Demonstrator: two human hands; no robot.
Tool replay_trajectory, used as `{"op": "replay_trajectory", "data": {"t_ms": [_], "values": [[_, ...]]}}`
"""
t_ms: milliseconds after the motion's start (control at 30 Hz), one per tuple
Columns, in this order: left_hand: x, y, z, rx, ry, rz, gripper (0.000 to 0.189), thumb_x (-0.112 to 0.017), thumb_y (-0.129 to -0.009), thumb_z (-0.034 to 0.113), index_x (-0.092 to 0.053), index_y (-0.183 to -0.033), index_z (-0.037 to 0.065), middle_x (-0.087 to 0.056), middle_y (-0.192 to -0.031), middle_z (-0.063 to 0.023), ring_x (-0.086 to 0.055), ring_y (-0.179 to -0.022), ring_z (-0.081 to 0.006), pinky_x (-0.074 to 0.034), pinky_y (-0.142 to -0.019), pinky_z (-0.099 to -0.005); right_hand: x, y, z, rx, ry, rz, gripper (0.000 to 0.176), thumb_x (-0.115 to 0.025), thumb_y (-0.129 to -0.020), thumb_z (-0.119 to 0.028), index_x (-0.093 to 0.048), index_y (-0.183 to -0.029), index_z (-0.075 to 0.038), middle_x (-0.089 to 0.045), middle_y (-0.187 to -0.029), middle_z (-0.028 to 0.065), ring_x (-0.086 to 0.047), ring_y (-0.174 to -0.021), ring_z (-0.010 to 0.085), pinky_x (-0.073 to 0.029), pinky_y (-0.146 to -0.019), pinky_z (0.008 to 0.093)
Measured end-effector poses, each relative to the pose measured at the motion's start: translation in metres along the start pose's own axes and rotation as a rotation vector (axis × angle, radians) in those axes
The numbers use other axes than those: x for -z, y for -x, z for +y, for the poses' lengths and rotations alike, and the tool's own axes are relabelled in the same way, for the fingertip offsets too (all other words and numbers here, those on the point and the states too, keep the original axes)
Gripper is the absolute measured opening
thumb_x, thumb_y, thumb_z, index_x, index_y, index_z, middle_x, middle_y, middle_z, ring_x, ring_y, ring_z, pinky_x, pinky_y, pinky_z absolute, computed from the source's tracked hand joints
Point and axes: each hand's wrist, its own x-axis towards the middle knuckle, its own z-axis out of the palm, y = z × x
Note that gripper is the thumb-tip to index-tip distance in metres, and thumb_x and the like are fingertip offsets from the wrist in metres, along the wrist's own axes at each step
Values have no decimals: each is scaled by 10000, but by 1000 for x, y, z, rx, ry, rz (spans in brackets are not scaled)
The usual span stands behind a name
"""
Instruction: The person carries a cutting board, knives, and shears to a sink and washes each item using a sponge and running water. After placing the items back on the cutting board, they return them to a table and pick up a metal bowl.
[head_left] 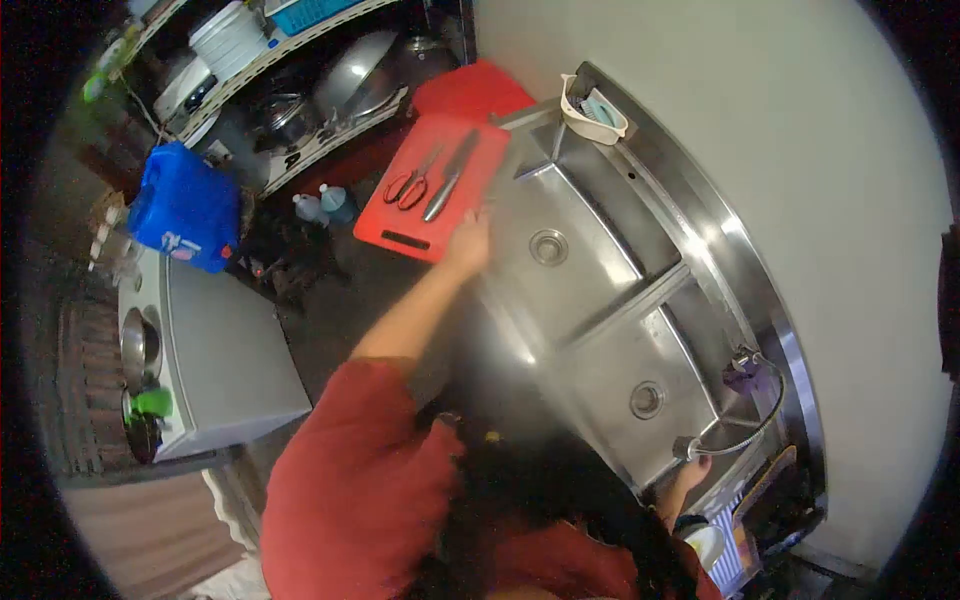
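left hand (pixel 468 243): on red cutting board (pixel 432 228) edge, grip unclear
right hand (pixel 690 478): by sprayer hose (pixel 748 435), grip unclear
step: likely shifting the board
next: keep level; knife (pixel 450 175), scissors (pixel 412 185) loose

Your left hand (pixel 468 243) reaches to the near edge of a red cutting board (pixel 392 228) lying at the corner of a steel double sink (pixel 600 250), with scissors (pixel 410 186) and a knife (pixel 450 176) side by side on it. Your right hand (pixel 690 478) meets the hose sprayer (pixel 688 449); both grips are blurred.
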Motion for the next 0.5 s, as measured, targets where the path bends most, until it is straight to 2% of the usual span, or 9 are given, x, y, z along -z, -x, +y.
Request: {"op": "replay_trajectory", "data": {"t_ms": [67,133,167,200,267,300,333,400,500], "values": [[-16,-20,-40,-12,-42,5,575,-552,-833,144,-335,-1334,-39,-486,-1008,-252,-536,-923,-411,-447,-804,-474,9,38,-8,40,8,44,353,-577,-844,-125,-537,-1143,58,-598,-1076,146,-573,-965,230,-463,-849,335],[-30,-33,-71,-71,-156,113,559,-554,-828,143,-362,-1319,-44,-489,-1007,-239,-534,-919,-390,-449,-788,-466,18,63,-12,230,456,46,311,-593,-802,-104,-556,-1067,54,-607,-1031,157,-579,-927,256,-457,-848,364],[-29,-35,-75,-30,-168,85,557,-570,-812,147,-390,-1297,-60,-495,-1017,-222,-522,-956,-367,-448,-801,-447,19,72,-11,227,466,57,311,-593,-802,-104,-556,-1067,54,-607,-1031,157,-579,-927,256,-457,-848,364],[-30,-37,-81,-38,-160,76,557,-570,-812,147,-390,-1297,-60,-495,-1017,-222,-522,-956,-367,-448,-801,-447,16,80,-7,120,448,-2,294,-593,-792,-104,-562,-1044,45,-596,-1025,164,-570,-934,281,-442,-862,377],[-32,-38,-93,-80,-127,187,568,-580,-803,159,-400,-1291,-69,-496,-1031,-201,-505,-982,-356,-441,-819,-436,7,102,-8,2,432,-50,278,-593,-783,-104,-568,-1021,37,-586,-1019,172,-560,-941,306,-427,-877,390],[-21,-37,-88,-94,-195,246,516,-505,-855,174,-414,-1298,-73,-505,-1020,-151,-513,-947,-300,-455,-795,-393,-7,119,-15,149,561,46,258,-589,-784,-105,-569,-1002,30,-566,-1019,175,-542,-953,324,-418,-868,408],[-21,-37,-88,-98,-191,238,516,-505,-855,174,-414,-1298,-73,-505,-1020,-151,-513,-947,-300,-455,-795,-393,-26,140,-36,300,689,139,238,-585,-785,-107,-571,-983,24,-547,-1018,178,-524,-965,341,-409,-860,426],[-18,-42,-93,-43,-193,213,507,-500,-864,179,-417,-1293,-79,-514,-1012,-147,-522,-948,-291,-461,-793,-395,-62,168,-79,210,696,123,223,-574,-774,-88,-573,-969,19,-512,-1036,183,-496,-976,347,-395,-848,443],[-9,-48,-94,40,-109,153,452,-487,-886,202,-455,-1253,-60,-523,-1011,-152,-528,-962,-295,-459,-792,-414,-104,183,-107,298,677,90,205,-583,-754,-61,-570,-947,7,-525,-965,178,-499,-917,348,-398,-826,445]]}}
